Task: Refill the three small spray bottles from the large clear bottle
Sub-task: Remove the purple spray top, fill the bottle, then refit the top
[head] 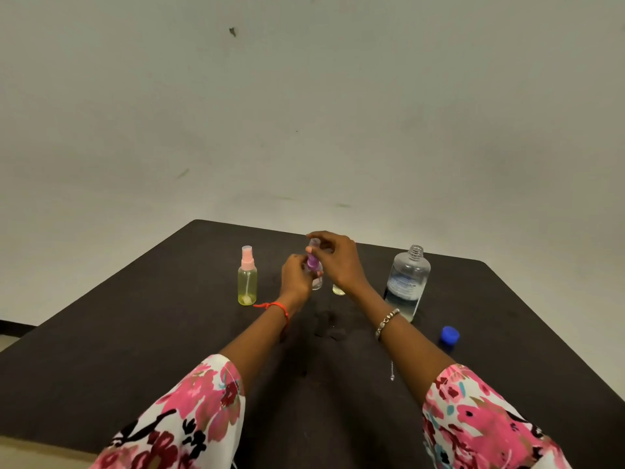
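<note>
Purple-capped spray bottle (314, 269) sits mid-surface btwn your hands: left hand (295, 275) fingers wrap its body, right hand (333, 257) fingers pinch the clear top. Looks like cap work w/ pouring left. Pink-capped bottle (247, 278) stands closed; third bottle (338, 290) mostly hidden. Large clear bottle (407, 282) open, blue cap (449, 335) beside it.

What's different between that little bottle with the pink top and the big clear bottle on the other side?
The pink-topped spray bottle is small and slim; the large clear bottle is much taller and wider. The small one has its sprayer fitted, while the large one's neck is open, with a blue cap lying nearby. The small one looks yellowish; the large one is colourless with a label. Both stand upright on the dark table, untouched.
</note>
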{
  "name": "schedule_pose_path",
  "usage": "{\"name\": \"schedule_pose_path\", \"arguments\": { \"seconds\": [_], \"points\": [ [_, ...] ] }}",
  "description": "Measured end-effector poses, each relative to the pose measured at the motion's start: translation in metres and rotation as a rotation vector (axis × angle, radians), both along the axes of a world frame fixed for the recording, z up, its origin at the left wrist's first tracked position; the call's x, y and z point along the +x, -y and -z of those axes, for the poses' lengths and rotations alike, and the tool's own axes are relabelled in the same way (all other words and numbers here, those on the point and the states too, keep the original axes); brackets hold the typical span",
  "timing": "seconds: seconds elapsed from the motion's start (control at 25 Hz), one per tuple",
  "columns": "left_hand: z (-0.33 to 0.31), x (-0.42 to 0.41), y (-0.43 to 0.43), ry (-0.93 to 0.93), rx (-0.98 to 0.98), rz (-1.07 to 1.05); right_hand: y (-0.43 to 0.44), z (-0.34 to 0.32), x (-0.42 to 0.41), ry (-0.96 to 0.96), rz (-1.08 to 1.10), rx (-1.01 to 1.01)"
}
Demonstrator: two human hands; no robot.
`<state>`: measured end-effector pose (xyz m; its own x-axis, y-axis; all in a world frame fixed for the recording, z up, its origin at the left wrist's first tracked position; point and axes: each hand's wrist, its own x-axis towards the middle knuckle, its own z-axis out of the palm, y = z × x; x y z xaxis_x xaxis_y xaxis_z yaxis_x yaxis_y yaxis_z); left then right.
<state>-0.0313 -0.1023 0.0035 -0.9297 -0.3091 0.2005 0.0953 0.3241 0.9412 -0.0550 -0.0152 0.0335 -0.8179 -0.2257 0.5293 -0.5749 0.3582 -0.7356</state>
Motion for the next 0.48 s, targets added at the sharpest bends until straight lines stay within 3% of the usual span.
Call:
{"name": "schedule_pose_path", "arguments": {
  "seconds": [0.2, 0.48],
  "points": [
    [-0.018, 0.013, 0.001, -0.034, -0.002, 0.061, -0.01, -0.012, 0.011, -0.013, -0.024, -0.17],
    [-0.028, 0.037, -0.002, -0.108, 0.05, 0.253, -0.026, -0.019, 0.034, -0.042, -0.06, 0.021]
  ]
}}
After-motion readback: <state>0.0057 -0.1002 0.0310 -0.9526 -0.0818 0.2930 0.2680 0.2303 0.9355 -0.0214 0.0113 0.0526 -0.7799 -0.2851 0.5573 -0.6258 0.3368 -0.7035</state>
